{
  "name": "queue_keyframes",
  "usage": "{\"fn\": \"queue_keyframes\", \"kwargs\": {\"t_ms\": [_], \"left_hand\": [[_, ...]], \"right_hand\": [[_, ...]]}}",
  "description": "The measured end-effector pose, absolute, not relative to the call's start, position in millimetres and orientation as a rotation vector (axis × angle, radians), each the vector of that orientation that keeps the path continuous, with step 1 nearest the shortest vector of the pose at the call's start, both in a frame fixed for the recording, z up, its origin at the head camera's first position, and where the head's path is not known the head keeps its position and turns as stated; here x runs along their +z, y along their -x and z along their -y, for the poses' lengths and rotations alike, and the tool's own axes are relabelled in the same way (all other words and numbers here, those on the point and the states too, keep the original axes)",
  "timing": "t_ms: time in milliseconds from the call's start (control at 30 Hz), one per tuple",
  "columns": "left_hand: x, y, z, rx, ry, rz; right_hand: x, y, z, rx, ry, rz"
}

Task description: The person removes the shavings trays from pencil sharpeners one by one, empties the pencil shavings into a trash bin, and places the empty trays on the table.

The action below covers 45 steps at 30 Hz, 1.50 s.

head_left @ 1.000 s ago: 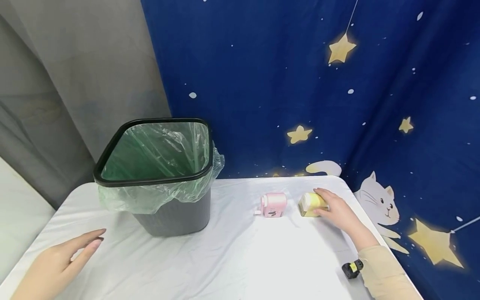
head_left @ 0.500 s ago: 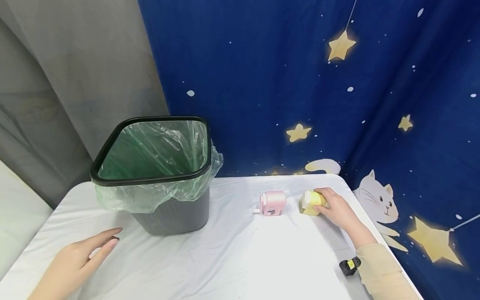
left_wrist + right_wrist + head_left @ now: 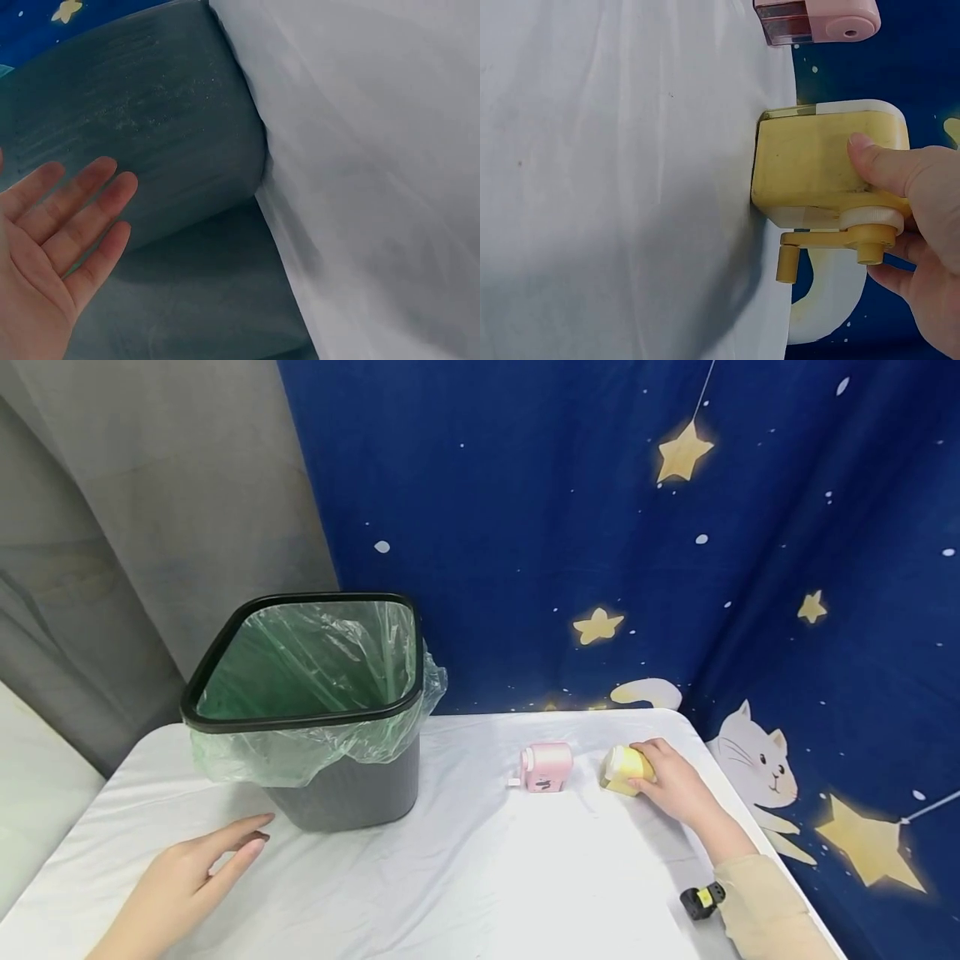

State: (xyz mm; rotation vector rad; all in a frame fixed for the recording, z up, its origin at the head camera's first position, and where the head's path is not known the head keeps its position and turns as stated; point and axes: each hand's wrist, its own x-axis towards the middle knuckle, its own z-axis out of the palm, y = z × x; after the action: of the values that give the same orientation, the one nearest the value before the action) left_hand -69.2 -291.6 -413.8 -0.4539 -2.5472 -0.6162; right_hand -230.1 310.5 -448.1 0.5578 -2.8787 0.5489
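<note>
My right hand (image 3: 670, 783) grips a yellow crank pencil sharpener (image 3: 810, 165) standing at the table's far right. In the right wrist view the thumb lies along its yellow side, and its crank handle (image 3: 787, 262) points toward the fingers; the fingers are partly hidden. Just left of it in the head view is a pink pencil sharpener (image 3: 547, 767), apart from the hand. My left hand (image 3: 187, 877) hovers with extended fingers in front of the grey bin (image 3: 348, 793), holding nothing; the left wrist view shows its bare palm.
The bin's black rim (image 3: 300, 722) holds a green plastic liner (image 3: 315, 752) that hangs over its sides. A small black device with a yellow label (image 3: 702, 901) lies by the right sleeve. A white cloth (image 3: 480, 877) covers the table, and a blue star-patterned curtain (image 3: 487, 527) hangs behind.
My left hand has moved right, toward the front of the bin. The right hand has settled closer round the yellow sharpener, which has shifted and turned slightly. The pink sharpener stays put.
</note>
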Motion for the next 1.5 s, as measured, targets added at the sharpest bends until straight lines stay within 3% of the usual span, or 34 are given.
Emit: {"fn": "queue_keyframes", "kwargs": {"t_ms": [533, 1500], "left_hand": [[-410.6, 67.0, 270.7, -0.671, 0.455, 2.584], [-409.0, 81.5, 210.5, -0.681, 0.848, 2.392]], "right_hand": [[-429.0, 211.2, -302.1, 0.554, -0.624, 2.837], [-386.9, 167.1, -259.9, 0.58, -0.875, 2.653]]}}
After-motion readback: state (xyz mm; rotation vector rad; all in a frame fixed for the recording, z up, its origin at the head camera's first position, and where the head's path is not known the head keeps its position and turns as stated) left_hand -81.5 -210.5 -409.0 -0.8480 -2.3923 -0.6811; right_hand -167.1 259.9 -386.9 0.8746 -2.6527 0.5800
